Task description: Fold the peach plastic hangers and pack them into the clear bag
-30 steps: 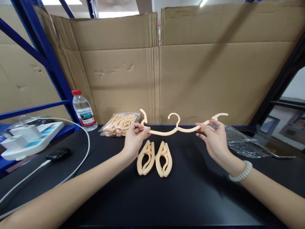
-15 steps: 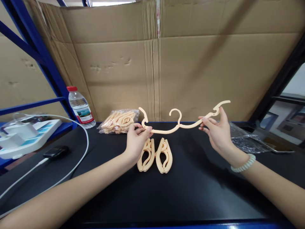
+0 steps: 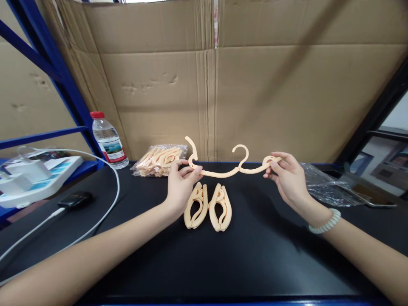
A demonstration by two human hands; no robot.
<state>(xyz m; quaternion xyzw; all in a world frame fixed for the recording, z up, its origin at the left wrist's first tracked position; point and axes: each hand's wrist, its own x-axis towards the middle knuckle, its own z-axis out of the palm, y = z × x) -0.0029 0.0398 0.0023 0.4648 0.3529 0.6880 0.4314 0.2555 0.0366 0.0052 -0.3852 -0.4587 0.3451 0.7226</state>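
Note:
A cream folding clothes hanger [image 3: 219,174] is held up over the black table, its hook pointing upward. My left hand [image 3: 181,185] pinches it near the left joint, where the end piece sticks up. At the other end my right hand [image 3: 288,176] grips the right arm around its joint; the right end piece lies folded inward, partly covered by my fingers. Below, on the table, lie two folded cream hangers, a left one [image 3: 204,208] and a right one [image 3: 227,212], side by side and apart from my hands.
A clear bag of cream hangers [image 3: 156,160] lies behind my left hand. Left of it stands a red-capped water bottle [image 3: 110,142]. A white power strip [image 3: 52,180], a black device [image 3: 75,199] and a white cable [image 3: 118,182] are at the left; crumpled clear plastic [image 3: 331,191] is at the right.
The hanger's right end piece, stretched outward before, has been folded inward by my right hand. My left hand keeps its grip on the left joint.

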